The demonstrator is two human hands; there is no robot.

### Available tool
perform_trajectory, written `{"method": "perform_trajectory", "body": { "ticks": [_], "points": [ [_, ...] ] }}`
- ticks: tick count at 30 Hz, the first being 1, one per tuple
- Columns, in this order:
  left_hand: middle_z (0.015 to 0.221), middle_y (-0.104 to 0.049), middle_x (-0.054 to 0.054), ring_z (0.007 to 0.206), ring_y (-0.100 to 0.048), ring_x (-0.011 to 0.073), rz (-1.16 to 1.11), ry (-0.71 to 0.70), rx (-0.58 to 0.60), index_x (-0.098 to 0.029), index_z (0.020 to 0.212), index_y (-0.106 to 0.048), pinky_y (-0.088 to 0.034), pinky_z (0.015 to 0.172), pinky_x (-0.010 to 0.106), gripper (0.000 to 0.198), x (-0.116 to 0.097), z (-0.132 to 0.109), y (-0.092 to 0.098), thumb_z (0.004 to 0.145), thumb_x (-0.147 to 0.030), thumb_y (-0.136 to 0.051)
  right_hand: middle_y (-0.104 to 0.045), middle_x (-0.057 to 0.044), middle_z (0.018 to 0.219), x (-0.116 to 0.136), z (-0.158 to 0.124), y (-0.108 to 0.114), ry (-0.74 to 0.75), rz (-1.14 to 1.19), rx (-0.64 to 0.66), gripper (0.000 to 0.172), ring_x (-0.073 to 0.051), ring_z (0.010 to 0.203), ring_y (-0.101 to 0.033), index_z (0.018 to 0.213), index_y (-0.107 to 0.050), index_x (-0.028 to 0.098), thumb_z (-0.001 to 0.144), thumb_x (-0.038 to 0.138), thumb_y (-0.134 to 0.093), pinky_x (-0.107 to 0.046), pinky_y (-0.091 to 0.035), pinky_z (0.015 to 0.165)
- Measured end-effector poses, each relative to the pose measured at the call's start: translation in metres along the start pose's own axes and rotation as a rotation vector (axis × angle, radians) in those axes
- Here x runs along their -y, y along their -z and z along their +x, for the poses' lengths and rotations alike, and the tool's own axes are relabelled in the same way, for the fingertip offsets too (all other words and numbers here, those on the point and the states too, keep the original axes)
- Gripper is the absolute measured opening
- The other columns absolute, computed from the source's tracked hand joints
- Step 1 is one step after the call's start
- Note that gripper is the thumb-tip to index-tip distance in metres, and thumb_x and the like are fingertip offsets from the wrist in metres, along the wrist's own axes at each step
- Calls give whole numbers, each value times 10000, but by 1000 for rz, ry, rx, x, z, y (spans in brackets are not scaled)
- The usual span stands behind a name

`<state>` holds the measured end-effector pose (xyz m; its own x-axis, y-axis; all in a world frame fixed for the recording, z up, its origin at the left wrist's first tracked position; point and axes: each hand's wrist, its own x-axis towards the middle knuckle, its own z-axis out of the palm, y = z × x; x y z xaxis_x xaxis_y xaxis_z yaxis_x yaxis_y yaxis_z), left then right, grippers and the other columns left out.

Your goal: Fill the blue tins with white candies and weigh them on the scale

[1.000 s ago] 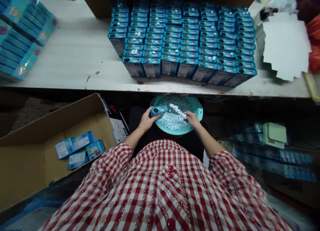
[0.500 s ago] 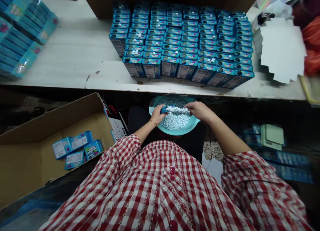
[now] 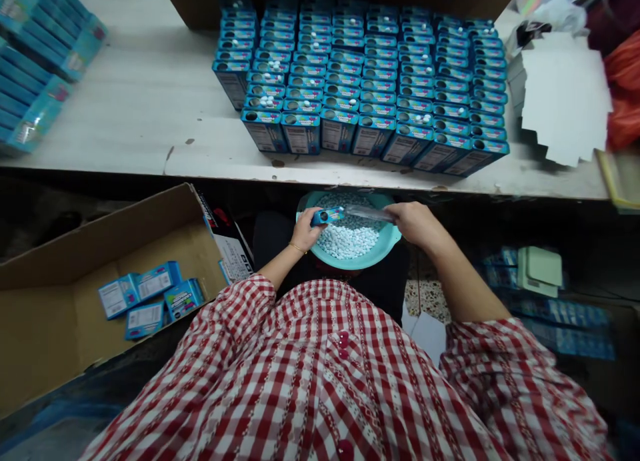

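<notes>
My left hand [image 3: 303,231] is closed around a small blue candy box [image 3: 327,216], held over the left side of a turquoise basin [image 3: 389,249]. A dark round opening shows in the box's top. White and pale blue candy pellets [image 3: 353,241] fill the basin, which rests at my lap. My right hand [image 3: 414,222] grips a clear plastic scoop [image 3: 369,212] at the basin's right side. The scoop points left toward the box and is somewhat blurred; few or no pellets show on it.
Rows of upright blue boxes [image 3: 340,129] stand on the white table [image 3: 135,108], some with pellets on top. Wrapped packs [image 3: 37,108] are at the left, flat white cardboard [image 3: 565,101] at the right. An open carton [image 3: 55,308] holds several boxes [image 3: 155,281] beside my left arm.
The scoop was heaped with pellets at the box's mouth; now that heap is gone. My right hand has drawn slightly right, and the box has shifted a little left and turned.
</notes>
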<state>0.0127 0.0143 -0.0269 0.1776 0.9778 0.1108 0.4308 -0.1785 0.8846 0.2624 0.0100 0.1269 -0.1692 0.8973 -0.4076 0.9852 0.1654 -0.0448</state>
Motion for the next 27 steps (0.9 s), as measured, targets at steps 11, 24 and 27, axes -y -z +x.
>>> {"method": "perform_trajectory", "body": {
  "ticks": [11,24,27],
  "points": [
    [996,-637,47,924,-593,194,-102,135,-171,-188,1054,-537,-461,872,340,393,12,-13,19,718,-363,-646,-653,-135,1123,47,52,-160,-116,299,174,394,-226,1059,-587,1165,-624,166,831,94,-426,-281,-430,880],
    [1026,-626,58,947,-586,209,-93,109,-160,-184,1053,-541,-454,883,351,384,8,-2,15,704,-307,-646,-701,-18,763,-17,12,-95,-55,958,137,341,-126,591,-578,983,-721,142,684,182,-562,-225,-445,549],
    [1049,-614,74,984,-570,227,-19,55,-91,-185,1046,-556,-438,901,367,362,2,1,6,701,-259,-637,-688,-7,714,-18,5,-61,-19,952,138,330,-115,558,-543,960,-730,148,674,209,-578,-221,-408,526]
  ]
}}
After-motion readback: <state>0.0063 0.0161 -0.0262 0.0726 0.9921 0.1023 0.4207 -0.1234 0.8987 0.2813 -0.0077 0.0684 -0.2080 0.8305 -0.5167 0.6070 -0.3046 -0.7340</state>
